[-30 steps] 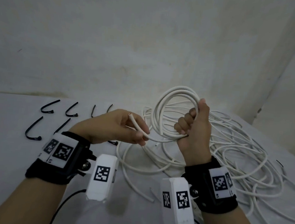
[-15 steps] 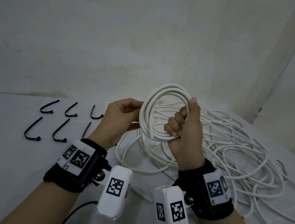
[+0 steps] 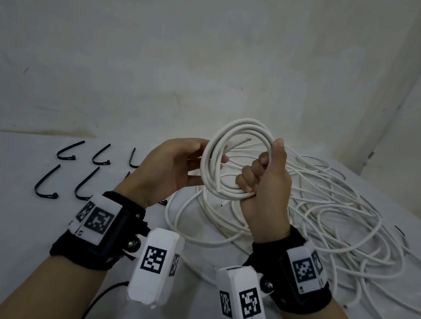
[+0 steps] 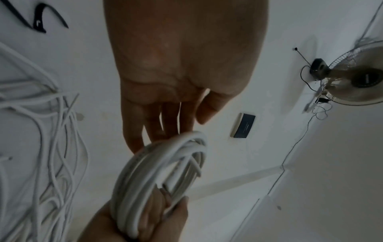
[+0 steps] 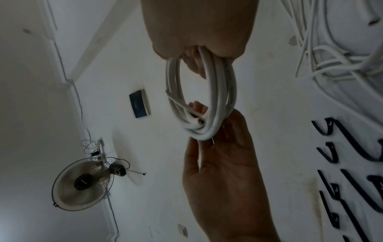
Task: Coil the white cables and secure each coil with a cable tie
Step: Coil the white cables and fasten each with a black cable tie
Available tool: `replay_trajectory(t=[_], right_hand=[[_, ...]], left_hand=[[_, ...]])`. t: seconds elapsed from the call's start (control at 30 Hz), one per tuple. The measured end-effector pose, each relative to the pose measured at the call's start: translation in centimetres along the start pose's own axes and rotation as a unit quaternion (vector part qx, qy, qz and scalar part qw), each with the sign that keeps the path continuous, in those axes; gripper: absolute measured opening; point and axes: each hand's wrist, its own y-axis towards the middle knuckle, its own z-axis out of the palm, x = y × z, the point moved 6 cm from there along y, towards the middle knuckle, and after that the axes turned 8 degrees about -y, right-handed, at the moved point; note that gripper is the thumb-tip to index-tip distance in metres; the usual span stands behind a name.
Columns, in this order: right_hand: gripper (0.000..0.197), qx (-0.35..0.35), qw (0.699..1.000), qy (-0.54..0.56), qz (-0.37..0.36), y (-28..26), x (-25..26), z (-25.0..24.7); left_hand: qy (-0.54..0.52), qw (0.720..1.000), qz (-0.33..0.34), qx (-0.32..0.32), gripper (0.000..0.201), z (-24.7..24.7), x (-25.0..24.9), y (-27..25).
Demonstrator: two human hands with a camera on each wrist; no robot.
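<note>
Right hand (image 3: 265,189) fist clamps finished white coil (image 3: 232,161); left hand (image 3: 170,166), fingers loose, steadies rim. Coiling looks done; next, fetch black cable tie (image 3: 47,183) from table (image 3: 8,218)

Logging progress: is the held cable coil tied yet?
Not tied. The coil shows no tie; the right hand grips it, and black ties lie on the table.

The coil (image 3: 232,161) in the right hand (image 3: 265,187) has a smooth, matt white plastic jacket, like the loose cable (image 3: 339,221) beyond that hand. Left of the left hand (image 3: 168,168), black ties (image 3: 49,183) look like slightly glossy plastic. The table (image 3: 8,218) below is matt white.
</note>
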Motion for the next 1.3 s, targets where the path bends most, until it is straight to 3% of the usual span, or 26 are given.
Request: replay_trajectory(t=[0.13, 0.33, 0.57, 0.7, 0.83, 1.1, 1.2, 1.3], right_hand=[[0.041, -0.005, 0.999, -0.031, -0.036, -0.2, 0.3, 0.0], [0.037, 0.068, 0.990, -0.108, -0.062, -0.3, -0.5, 0.8], [0.023, 0.114, 0.896, -0.374, -0.211, -0.5, 1.0, 1.3], [0.039, 0.149, 0.855, -0.429, -0.250, -1.0, 1.3, 1.8], [0.040, 0.151, 0.849, -0.439, -0.251, -1.0, 1.3, 1.8], [0.008, 0.141, 0.867, -0.428, -0.211, -0.9, 0.3, 1.3], [0.013, 0.135, 0.871, -0.422, -0.211, -1.0, 0.0, 1.3], [0.016, 0.124, 0.854, -0.446, -0.237, -0.9, 0.3, 1.3]], left_hand=[[0.067, 0.995, 0.056, -0.054, 0.026, 0.6, -0.3, 0.0], [0.139, 0.975, 0.134, -0.108, 0.024, -0.6, -1.7, -0.2], [0.256, 0.951, 0.133, -0.113, 0.014, -0.7, -1.4, 0.1], [0.303, 0.936, 0.140, -0.110, 0.016, -0.7, -1.6, -0.1], [0.293, 0.941, 0.132, -0.111, 0.014, -0.8, -1.5, 0.0], [0.339, 0.921, 0.155, -0.114, 0.020, -0.8, -1.3, 0.0], [0.367, 0.906, 0.181, -0.106, 0.020, -0.4, -1.7, -0.3], [0.398, 0.893, 0.187, -0.096, 0.017, -0.3, -1.9, -0.4]])
